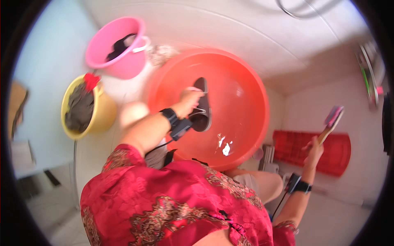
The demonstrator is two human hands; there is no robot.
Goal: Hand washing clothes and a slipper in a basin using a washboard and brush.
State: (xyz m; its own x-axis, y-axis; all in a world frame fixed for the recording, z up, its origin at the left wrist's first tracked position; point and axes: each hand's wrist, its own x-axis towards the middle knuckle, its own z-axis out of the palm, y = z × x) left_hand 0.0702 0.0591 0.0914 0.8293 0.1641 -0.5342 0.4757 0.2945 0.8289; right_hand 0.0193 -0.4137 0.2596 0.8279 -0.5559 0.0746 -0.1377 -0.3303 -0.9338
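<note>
My left hand [191,100] grips a dark shoe [201,118] by its middle, inside a large red plastic basin [263,92]. The shoe has a pale edge along its sole, and my fingers cover part of it. Off to the right, well outside the basin, my right hand [314,153] holds a scrubbing brush [331,123] by its light handle. Pink and purple bristles show at the brush's upper end. Bright glints lie low in the basin; whether it holds water I cannot tell.
Left of the basin stand a pink bucket [129,66] with a dark item inside and a yellow bucket [106,107] full of grey cloth. A red plastic washboard [335,153] leans at the right wall. Shelf items [367,77] hang higher up there.
</note>
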